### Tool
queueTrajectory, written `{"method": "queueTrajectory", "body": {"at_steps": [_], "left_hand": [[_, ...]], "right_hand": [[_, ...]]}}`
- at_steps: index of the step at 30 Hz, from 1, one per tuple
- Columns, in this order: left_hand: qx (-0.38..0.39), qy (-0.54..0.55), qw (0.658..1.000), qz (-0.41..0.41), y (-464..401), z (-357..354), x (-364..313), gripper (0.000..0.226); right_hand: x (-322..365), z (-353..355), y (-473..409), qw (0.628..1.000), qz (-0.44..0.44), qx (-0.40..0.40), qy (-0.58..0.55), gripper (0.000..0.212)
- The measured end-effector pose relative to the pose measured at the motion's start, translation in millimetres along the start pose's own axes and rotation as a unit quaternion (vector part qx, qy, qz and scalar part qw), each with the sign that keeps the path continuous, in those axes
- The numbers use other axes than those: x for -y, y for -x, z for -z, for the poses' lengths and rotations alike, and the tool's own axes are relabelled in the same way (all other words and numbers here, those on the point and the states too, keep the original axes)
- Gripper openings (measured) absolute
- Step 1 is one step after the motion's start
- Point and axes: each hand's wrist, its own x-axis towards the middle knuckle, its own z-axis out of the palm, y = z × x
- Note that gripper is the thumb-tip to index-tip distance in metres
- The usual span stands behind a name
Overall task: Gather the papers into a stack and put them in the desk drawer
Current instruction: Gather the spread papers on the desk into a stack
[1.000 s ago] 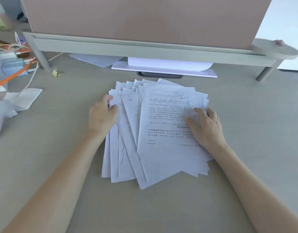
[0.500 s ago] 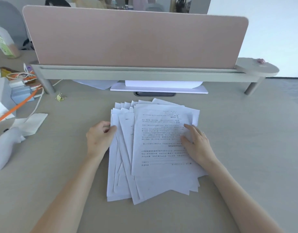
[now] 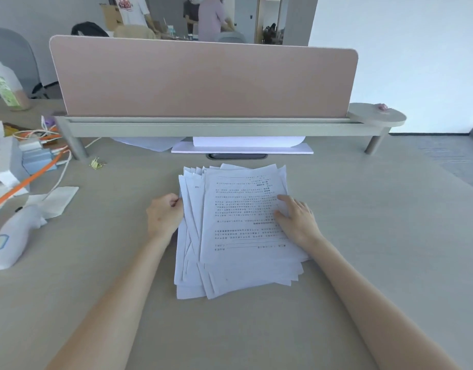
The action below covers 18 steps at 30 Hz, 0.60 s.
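Several white printed papers (image 3: 238, 236) lie fanned in a loose, uneven pile on the beige desk (image 3: 376, 236), text side up. My left hand (image 3: 164, 216) presses against the pile's left edge, fingers curled on the sheet edges. My right hand (image 3: 296, 220) lies flat on the top sheet near its right side, fingers spread. No drawer is in view.
A pink divider panel (image 3: 203, 78) on a grey rail (image 3: 203, 126) closes off the desk's far side, with white sheets (image 3: 243, 145) under it. At left lie a white handheld device (image 3: 11, 241), orange cables (image 3: 30, 180), a tissue (image 3: 56, 198) and a gold binder clip (image 3: 96, 164). People stand beyond the divider.
Both hands have pushed inward and the fanned papers are now narrower and more overlapped. The view has tilted up, showing the divider's top and the room behind.
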Motion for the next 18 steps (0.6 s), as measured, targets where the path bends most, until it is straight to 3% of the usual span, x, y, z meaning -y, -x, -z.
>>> {"method": "queueTrajectory", "body": {"at_steps": [4,9,14,18], "left_hand": [[0.006,0.012,1.000,-0.008,-1,-2,-3,0.029],[0.053,0.033,0.997,0.051,-1,-3,-11,0.045],[0.148,0.018,0.989,0.000,-18,-8,-8,0.025],[0.195,0.037,0.980,0.011,-24,-7,4,0.057]], "right_hand": [[0,0,-1,1.000,0.002,0.014,-0.020,0.053],[5,2,-1,0.997,0.002,0.016,-0.077,0.051],[7,-5,-5,0.993,0.030,0.029,-0.108,0.049],[3,-8,-6,0.992,0.032,0.028,-0.120,0.061]]}}
